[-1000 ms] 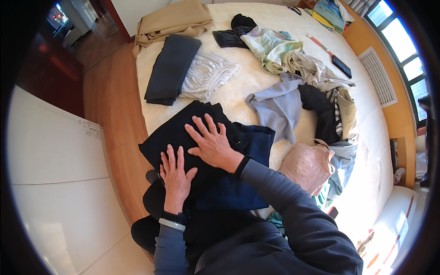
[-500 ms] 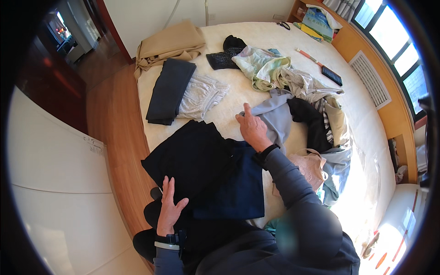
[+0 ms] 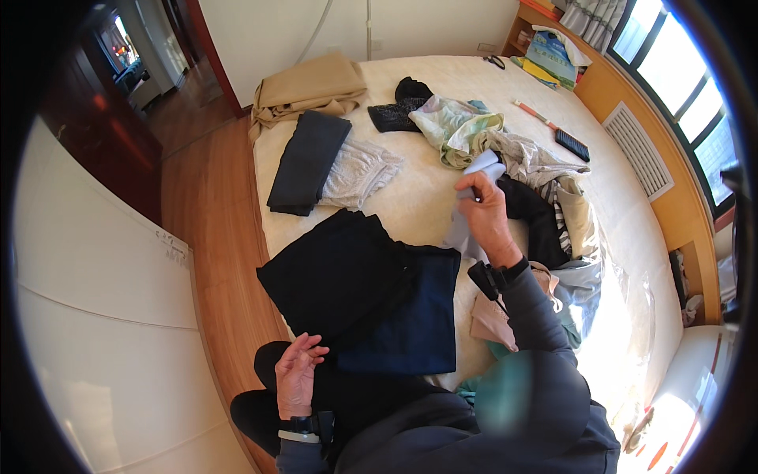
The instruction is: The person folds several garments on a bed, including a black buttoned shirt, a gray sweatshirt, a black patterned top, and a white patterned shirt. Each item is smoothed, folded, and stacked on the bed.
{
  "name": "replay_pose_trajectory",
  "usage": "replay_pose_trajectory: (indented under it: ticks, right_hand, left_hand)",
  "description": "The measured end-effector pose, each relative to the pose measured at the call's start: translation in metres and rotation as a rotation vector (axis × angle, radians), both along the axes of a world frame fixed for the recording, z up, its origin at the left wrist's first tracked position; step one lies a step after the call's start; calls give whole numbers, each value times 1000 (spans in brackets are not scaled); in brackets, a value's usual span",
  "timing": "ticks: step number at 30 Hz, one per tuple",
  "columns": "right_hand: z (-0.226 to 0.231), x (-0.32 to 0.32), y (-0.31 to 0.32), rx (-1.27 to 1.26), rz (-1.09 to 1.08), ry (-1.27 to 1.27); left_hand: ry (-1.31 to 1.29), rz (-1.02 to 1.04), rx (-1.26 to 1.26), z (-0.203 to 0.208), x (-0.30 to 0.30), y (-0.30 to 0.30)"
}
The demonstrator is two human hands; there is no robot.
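The left hand (image 3: 296, 379) is nearest the body, its fingers loosely bent and apart with nothing seen between them, beside the near left edge of the folded black garment (image 3: 339, 272); whether a fingertip touches the cloth, I cannot tell. The black garment lies slantwise on the bed (image 3: 426, 189), its near right side against a folded navy garment (image 3: 407, 328) that sits close to the person's lap. Right of the navy piece, partly under the right forearm, is a pink lace garment (image 3: 491, 317).

Farther out, the right hand (image 3: 491, 217) has thumb and fingers closed on the light grey garment (image 3: 460, 233). That cloth shows just beyond the fingers and again below them to the left, its visible length running mostly near to far; the hand hides the middle. The right hand is much the nearer to it; the black and navy pieces lie between it and the left hand.

Close on the right, a crumpled black garment (image 3: 541, 221) crowds the grey one, and a pale patterned garment (image 3: 533, 158) borders it on the far side. To the left the bed is bare up to a white patterned garment (image 3: 355, 174) and a folded dark grey one (image 3: 312, 162). Beyond lies tan fabric (image 3: 312, 87).
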State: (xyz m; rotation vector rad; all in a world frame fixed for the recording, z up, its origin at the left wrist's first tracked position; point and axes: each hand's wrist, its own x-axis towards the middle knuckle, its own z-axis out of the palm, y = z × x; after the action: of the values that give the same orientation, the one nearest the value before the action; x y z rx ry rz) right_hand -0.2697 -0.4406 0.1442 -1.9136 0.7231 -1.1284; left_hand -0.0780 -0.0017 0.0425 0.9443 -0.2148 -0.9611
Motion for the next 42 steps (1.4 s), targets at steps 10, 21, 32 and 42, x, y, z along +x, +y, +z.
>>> replay_pose_trajectory:
  ticks: [10,21,32,42]
  right_hand:
    - [-5,12,256,108,1314,499]
    - [-72,-14,151,140,66,647]
    - [-16,22,206,15,295,281]
    - [0,42,294,229,1438,269]
  left_hand:
    - [245,35,-30,-9,-3,-5]
    - [130,51,3,-20,-5,-3]
    - [-227,199,161,45,-24,29]
    - [59,292,201,67,-43,64]
